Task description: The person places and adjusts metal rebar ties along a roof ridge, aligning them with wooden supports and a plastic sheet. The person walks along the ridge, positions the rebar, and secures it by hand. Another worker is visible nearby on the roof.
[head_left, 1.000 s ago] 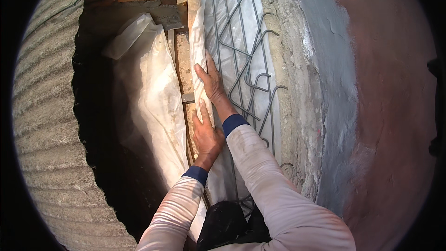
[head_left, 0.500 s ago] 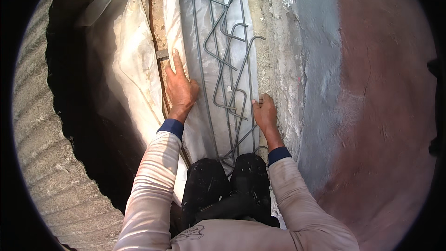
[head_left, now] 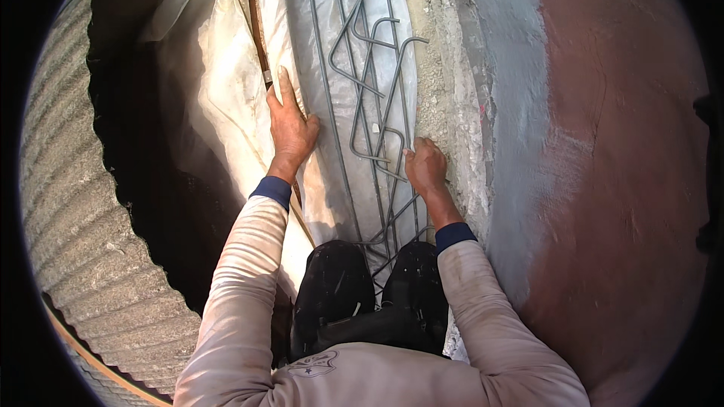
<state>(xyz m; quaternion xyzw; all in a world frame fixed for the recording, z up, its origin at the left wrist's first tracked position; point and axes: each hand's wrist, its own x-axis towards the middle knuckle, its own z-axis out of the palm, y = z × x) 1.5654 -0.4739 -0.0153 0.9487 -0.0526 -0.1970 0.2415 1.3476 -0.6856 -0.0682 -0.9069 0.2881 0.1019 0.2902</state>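
A translucent plastic sheet (head_left: 323,181) lines a long narrow channel in front of me. Bent steel rebar (head_left: 337,68) lies on it, long rods with zigzag and hooked pieces. My left hand (head_left: 292,132) rests on the sheet's folded left edge over a wooden form board, index finger stretched forward and thumb spread to the right. On the right side, my right hand (head_left: 427,166) is closed, pinching the sheet's edge between thumb and fingers beside the outermost rod. Its fingertips are partly hidden.
Rough concrete (head_left: 464,105) borders the channel on the right, beside a grey and reddish wall (head_left: 603,143). Left of the board hangs loose plastic (head_left: 226,98) above a dark gap. Corrugated roofing (head_left: 75,181) lies at far left. My knees (head_left: 332,279) are at the channel's near end.
My right hand has shifted slightly forward and left with the sheet's edge. My left hand has slid slightly forward along the fold, and less of the wood beside it shows. The view has tilted a little.
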